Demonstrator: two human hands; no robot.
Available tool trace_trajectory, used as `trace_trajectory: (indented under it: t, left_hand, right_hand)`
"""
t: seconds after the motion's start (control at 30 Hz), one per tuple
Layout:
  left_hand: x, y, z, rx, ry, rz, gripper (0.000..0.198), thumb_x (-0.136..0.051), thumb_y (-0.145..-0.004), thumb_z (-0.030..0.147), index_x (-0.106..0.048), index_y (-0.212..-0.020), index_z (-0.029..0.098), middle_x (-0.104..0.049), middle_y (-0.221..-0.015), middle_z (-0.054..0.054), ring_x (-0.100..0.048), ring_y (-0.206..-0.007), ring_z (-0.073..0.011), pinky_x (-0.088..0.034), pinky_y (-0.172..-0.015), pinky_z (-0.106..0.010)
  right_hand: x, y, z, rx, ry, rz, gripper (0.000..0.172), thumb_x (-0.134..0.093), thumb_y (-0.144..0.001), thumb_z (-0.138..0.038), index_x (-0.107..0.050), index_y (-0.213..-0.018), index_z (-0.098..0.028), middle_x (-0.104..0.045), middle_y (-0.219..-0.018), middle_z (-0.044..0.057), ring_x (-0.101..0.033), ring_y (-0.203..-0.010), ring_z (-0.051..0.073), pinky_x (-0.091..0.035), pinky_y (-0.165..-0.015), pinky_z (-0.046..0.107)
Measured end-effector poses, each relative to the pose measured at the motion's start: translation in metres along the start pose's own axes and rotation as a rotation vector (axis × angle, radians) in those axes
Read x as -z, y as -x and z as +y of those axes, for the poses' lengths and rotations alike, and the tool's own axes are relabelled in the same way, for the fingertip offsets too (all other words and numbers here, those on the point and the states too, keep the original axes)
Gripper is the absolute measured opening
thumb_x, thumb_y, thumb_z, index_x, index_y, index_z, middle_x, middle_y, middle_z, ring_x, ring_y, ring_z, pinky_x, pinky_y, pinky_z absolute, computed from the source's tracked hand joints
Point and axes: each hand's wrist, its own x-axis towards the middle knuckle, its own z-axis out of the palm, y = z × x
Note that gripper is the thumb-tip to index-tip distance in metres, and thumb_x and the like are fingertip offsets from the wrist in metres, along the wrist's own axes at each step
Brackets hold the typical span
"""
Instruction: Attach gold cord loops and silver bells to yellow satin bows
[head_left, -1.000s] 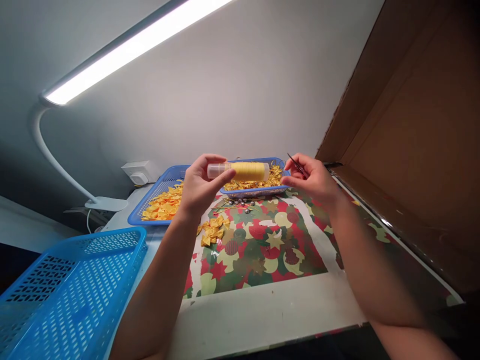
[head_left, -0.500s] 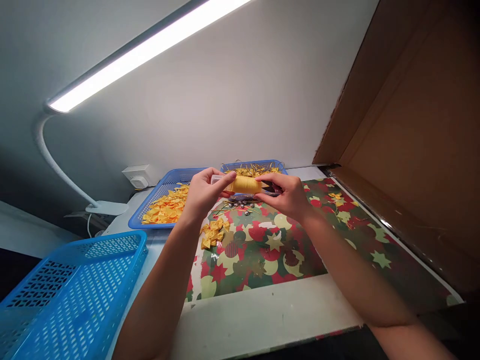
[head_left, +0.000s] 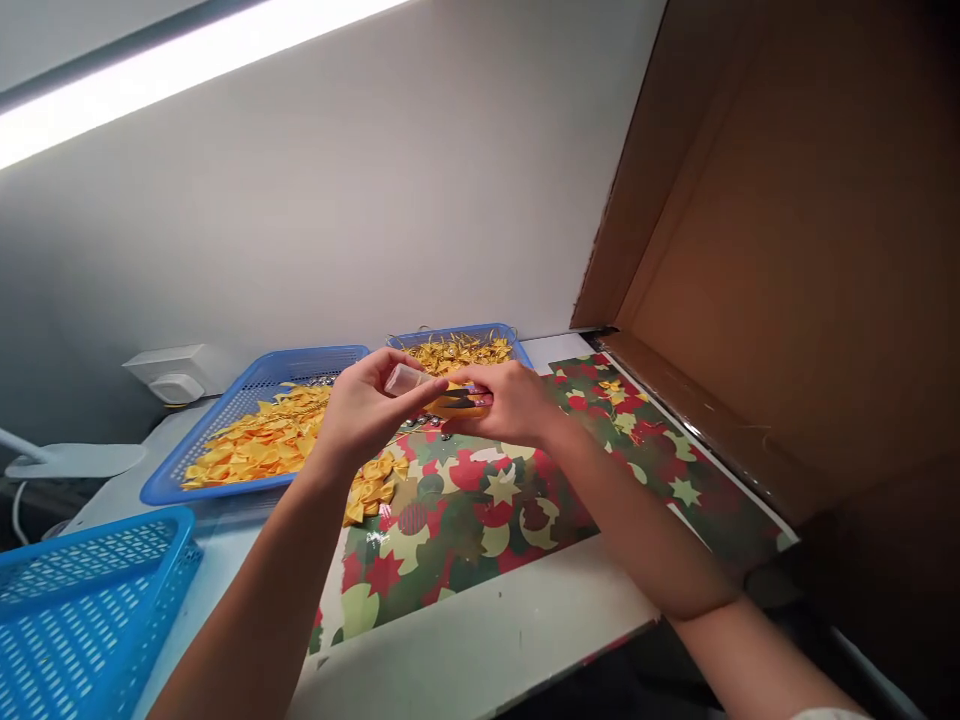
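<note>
My left hand (head_left: 367,405) is closed round the clear end of a spool of yellow thread (head_left: 409,380), held above the table. My right hand (head_left: 506,400) is closed over the spool's yellow part, with a thin dark tool partly showing between its fingers. Under both hands lies patterned red, green and yellow paper (head_left: 487,510) with a small pile of yellow bows (head_left: 371,490) on it.
A blue tray (head_left: 247,385) of yellow bows lies at the left, a smaller blue tray (head_left: 457,340) of yellow pieces behind the hands. A blue basket (head_left: 75,610) stands at the lower left. A large cardboard box (head_left: 787,250) fills the right. A lamp base (head_left: 71,460) and wall socket (head_left: 172,370) are at the left.
My right hand has come in from the right and closed over the spool. Both hands have sunk lower toward the table, and the view has shifted right and down.
</note>
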Motion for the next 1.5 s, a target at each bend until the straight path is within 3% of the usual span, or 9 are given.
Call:
trace_trajectory:
  t: [0.17,0.23,0.3,0.57,0.83,1.0,1.07,1.23,1.5]
  left_hand:
    - [-0.006,-0.003,-0.006,-0.026,0.177,-0.042,0.053,-0.080,-0.066,0.048,-0.058,-0.103,0.017,-0.070,-0.078,-0.003,-0.067,-0.066,-0.0153,-0.055,-0.063,-0.026]
    - [-0.005,-0.005,-0.008,-0.036,0.182,-0.014,0.054,-0.077,-0.069,0.050,-0.058,-0.107,0.016,-0.070,-0.083,-0.005,-0.068,-0.070,-0.0161,-0.055,-0.065,-0.027]
    - [-0.002,-0.007,-0.008,-0.050,0.151,0.016,0.049,-0.074,-0.071,0.050,-0.059,-0.104,0.016,-0.071,-0.085,-0.005,-0.068,-0.071,-0.0162,-0.054,-0.065,-0.027]
    - [-0.007,-0.009,-0.015,-0.051,0.087,-0.017,0.033,-0.074,-0.072,0.041,-0.064,-0.091,0.017,-0.070,-0.082,-0.005,-0.067,-0.074,-0.0159,-0.052,-0.067,-0.026]
    - [-0.010,-0.010,-0.023,-0.078,0.013,-0.044,0.033,-0.073,-0.072,0.044,-0.065,-0.090,0.017,-0.070,-0.085,-0.006,-0.066,-0.078,-0.0181,-0.051,-0.067,-0.028]
    - [-0.006,-0.009,-0.020,-0.079,0.018,-0.028,0.035,-0.073,-0.072,0.045,-0.065,-0.090,0.016,-0.070,-0.086,-0.007,-0.066,-0.079,-0.0189,-0.051,-0.068,-0.029]
    - [-0.005,-0.009,-0.018,-0.084,0.012,-0.016,0.034,-0.073,-0.072,0.045,-0.065,-0.089,0.016,-0.070,-0.085,-0.007,-0.066,-0.078,-0.0189,-0.051,-0.068,-0.030]
    - [-0.003,-0.008,-0.015,-0.099,-0.014,0.001,0.030,-0.072,-0.073,0.042,-0.066,-0.088,0.016,-0.071,-0.085,-0.007,-0.066,-0.076,-0.0172,-0.052,-0.069,-0.029]
    - [0.009,-0.005,-0.016,-0.019,-0.399,-0.349,0.033,-0.064,-0.078,0.052,-0.069,-0.090,0.021,-0.073,-0.086,-0.006,-0.067,-0.075,-0.0195,-0.051,-0.059,-0.026]
  right_hand:
    - [0.008,-0.015,0.039,-0.137,-0.258,0.036,0.034,-0.081,-0.065,-0.039,-0.072,-0.089,-0.017,-0.066,-0.072,-0.001,-0.052,-0.059,0.010,-0.037,-0.054,0.022]
    - [0.019,-0.022,0.076,-0.445,-0.327,0.350,0.042,-0.088,-0.054,-0.035,-0.072,-0.088,-0.016,-0.067,-0.073,-0.002,-0.057,-0.062,0.011,-0.043,-0.057,0.021]
    - [0.036,-0.020,0.118,-0.593,-0.281,0.544,0.044,-0.082,-0.065,-0.033,-0.068,-0.103,-0.014,-0.069,-0.083,0.001,-0.062,-0.069,0.012,-0.048,-0.062,0.022]
    - [0.082,0.065,0.237,-1.119,-0.048,0.970,0.033,-0.058,-0.094,-0.033,-0.057,-0.121,-0.015,-0.060,-0.120,0.009,-0.062,-0.103,0.021,-0.054,-0.087,0.042]
    - [0.076,0.077,0.258,-1.242,0.037,1.043,0.033,-0.058,-0.094,-0.033,-0.057,-0.121,-0.015,-0.060,-0.121,0.009,-0.062,-0.103,0.021,-0.054,-0.087,0.042]
    - [0.081,0.071,0.234,-1.150,0.135,1.151,0.052,-0.071,-0.082,-0.037,-0.048,-0.122,-0.012,-0.061,-0.116,0.018,-0.062,-0.103,0.029,-0.051,-0.080,0.038]
    - [0.091,0.065,0.216,-1.046,0.194,1.171,0.046,-0.058,-0.090,-0.040,-0.041,-0.124,-0.012,-0.059,-0.117,0.023,-0.060,-0.105,0.030,-0.047,-0.078,0.035]
    - [0.106,0.030,0.173,-0.732,0.268,0.949,0.037,-0.019,-0.103,-0.037,-0.042,-0.118,-0.012,-0.059,-0.114,0.022,-0.057,-0.103,0.023,-0.040,-0.080,0.031]
    - [0.029,0.001,0.159,-0.639,0.125,-0.135,0.022,-0.075,-0.079,-0.031,-0.064,-0.083,-0.013,-0.066,-0.077,0.000,-0.062,-0.070,0.014,-0.049,-0.064,0.024]
